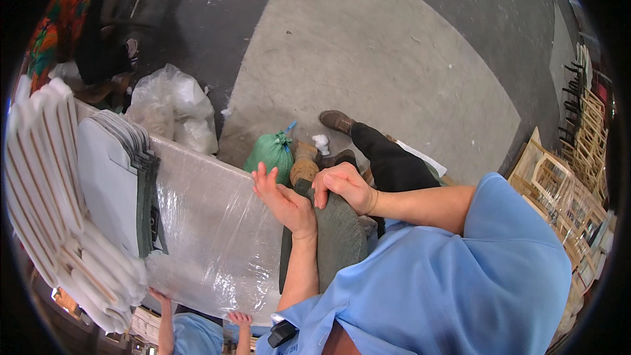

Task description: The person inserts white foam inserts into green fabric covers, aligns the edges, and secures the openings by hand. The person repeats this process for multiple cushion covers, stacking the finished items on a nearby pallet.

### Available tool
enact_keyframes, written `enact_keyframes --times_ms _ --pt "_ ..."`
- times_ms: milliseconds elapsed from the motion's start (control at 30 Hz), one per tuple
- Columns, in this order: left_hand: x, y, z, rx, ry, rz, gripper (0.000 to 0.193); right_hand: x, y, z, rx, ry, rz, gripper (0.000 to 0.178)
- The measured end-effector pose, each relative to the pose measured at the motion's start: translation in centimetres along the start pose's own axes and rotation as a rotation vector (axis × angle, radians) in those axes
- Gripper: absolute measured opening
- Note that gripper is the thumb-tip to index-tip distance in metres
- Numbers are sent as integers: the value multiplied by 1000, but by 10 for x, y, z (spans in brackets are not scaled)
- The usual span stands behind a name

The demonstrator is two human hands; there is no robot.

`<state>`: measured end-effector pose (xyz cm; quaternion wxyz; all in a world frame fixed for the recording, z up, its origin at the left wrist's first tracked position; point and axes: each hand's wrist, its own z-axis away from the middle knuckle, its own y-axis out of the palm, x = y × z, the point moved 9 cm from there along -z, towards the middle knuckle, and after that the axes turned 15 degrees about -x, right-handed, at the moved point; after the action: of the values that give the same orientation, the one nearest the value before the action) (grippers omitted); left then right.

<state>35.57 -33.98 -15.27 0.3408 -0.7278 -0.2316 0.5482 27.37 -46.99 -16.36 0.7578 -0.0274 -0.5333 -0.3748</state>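
A dark grey-green padded piece (pixel 340 240), perhaps foam, stands against my body in front of my chest. My right hand (pixel 345 187) curls its fingers over the far end of this piece. Alongside it is my left hand (pixel 286 204), its fingers stretched out and spread, its wrist close to the pad's left side. The left hand is over the edge of a table wrapped in clear film (pixel 213 223). A stack of light grey panels with dark padded edges (pixel 108 171) lies on the table, left of my hands.
White padded curved pieces (pixel 49 158) are stacked at far left. A co-worker's hands (pixel 240 319) touch the table's near edge; another person (pixel 98 46) is beyond. A green tied sack (pixel 271 154) and clear plastic bags (pixel 174 105) stand past the table. Wooden frames (pixel 559 184) are at right.
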Motion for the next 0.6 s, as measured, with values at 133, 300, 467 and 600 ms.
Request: enact_keyframes --times_ms 133,300,467,600 --pt "0 -3 -2 -36 -37 74 40 -15 2 -9 -25 134 -93 53" --pt "0 -3 -2 -43 -15 47 43 -36 4 -19 -51 278 -200 56" --pt "0 -5 -3 56 -37 87 36 -42 7 -27 -71 362 -243 60" --pt "-10 -29 -13 326 -391 503 36 -44 5 -30 -116 334 -181 59"
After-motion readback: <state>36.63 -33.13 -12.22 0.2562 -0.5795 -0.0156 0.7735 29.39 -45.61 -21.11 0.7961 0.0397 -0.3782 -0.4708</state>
